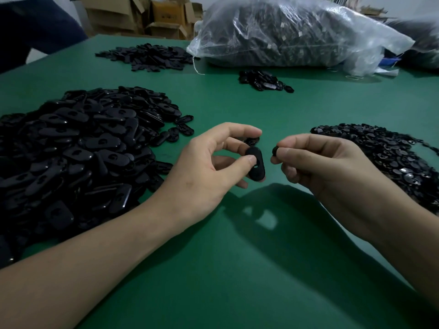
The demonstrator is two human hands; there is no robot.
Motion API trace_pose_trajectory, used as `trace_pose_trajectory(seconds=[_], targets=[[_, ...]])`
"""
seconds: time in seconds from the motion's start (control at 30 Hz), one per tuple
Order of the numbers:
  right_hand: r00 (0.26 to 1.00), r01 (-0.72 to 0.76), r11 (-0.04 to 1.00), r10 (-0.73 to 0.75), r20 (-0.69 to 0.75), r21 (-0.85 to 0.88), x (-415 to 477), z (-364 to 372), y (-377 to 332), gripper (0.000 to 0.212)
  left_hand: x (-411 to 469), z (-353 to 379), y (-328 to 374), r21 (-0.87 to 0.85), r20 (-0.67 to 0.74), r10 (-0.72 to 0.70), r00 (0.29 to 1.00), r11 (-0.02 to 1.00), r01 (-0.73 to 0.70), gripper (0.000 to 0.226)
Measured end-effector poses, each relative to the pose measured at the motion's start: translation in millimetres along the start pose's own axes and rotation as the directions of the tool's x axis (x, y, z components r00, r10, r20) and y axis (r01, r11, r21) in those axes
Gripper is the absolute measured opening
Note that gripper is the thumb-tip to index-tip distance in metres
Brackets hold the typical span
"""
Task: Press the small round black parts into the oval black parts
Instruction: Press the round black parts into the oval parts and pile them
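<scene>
Hands over worktop (213, 281): left hand (211, 165) pinches oval part (259, 173); right hand (318, 162) pinches round part (275, 150), just beside it, not touching; risk: misaligned press skews round part, or it slips free.

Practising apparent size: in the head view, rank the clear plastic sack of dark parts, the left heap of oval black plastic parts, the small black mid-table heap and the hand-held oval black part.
1. left heap of oval black parts
2. clear plastic sack (farther, so these two unsure)
3. small mid-table heap
4. held oval black part
</scene>
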State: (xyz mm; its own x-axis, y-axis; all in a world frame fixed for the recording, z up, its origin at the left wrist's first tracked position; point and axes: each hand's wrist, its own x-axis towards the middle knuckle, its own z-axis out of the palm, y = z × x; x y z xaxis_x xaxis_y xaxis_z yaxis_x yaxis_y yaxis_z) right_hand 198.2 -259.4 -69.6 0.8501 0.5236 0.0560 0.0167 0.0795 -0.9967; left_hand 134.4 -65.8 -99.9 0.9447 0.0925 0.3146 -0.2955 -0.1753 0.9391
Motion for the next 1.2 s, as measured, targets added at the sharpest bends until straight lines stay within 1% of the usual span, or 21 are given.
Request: trace_pose_trajectory(seconds=[0.13, 0.3, 0.43, 0.6, 0.77, 0.97, 1.13, 1.2], targets=[[0.998, -0.067, 0.996, 0.066, 0.025, 0.052, 0.0, 0.9, 1.6, 0.018, 0.5, -0.1, 1.3, 0.011, -0.038, 0.018, 0.999, 1.000, -0.018, 0.032], [0.994, -0.106, 0.992, 0.104, 0.034, 0.062, 0.4, 2.2, 4.5, 0.021, -0.6, 0.5, 4.5, 0.065, 0.009, 0.024, 1.000, 0.998, -0.024, 0.040], [0.995, -0.092, 0.995, 0.091, 0.032, 0.039, -0.3, 3.1, 5.3, 0.021, -0.9, 3.0, 5.8, 0.057, 0.015, -0.006, 1.000, 0.998, 0.005, 0.046], [0.997, -0.081, 0.997, 0.081, 0.007, -0.008, -1.1, 5.8, 6.2, 0.023, -1.3, 4.4, 6.5, 0.033, -0.044, -0.033, 0.998, 0.999, 0.035, 0.043], [0.996, -0.084, 0.995, 0.083, -0.013, -0.058, -2.1, 7.3, 7.0, 0.021, -2.3, 4.6, 9.2, 0.024, -0.051, -0.027, 0.998, 0.999, 0.028, 0.040], [0.997, -0.080, 0.994, 0.079, -0.018, -0.073, -2.4, 7.8, 7.4, 0.020, -2.1, 5.5, 11.8, 0.025, -0.063, -0.012, 0.998, 1.000, 0.014, 0.040], [0.998, -0.051, 0.992, 0.047, -0.041, -0.119, -2.7, 9.7, 7.3, 0.020, -2.1, 5.6, 10.9, 0.028, -0.067, -0.003, 0.998, 1.000, 0.005, 0.041], [0.999, -0.038, 0.989, 0.033, -0.040, -0.141, -3.1, 9.7, 7.5, 0.016, -2.2, 5.4, 10.8, 0.032, -0.064, -0.002, 0.998, 0.999, 0.004, 0.041]])
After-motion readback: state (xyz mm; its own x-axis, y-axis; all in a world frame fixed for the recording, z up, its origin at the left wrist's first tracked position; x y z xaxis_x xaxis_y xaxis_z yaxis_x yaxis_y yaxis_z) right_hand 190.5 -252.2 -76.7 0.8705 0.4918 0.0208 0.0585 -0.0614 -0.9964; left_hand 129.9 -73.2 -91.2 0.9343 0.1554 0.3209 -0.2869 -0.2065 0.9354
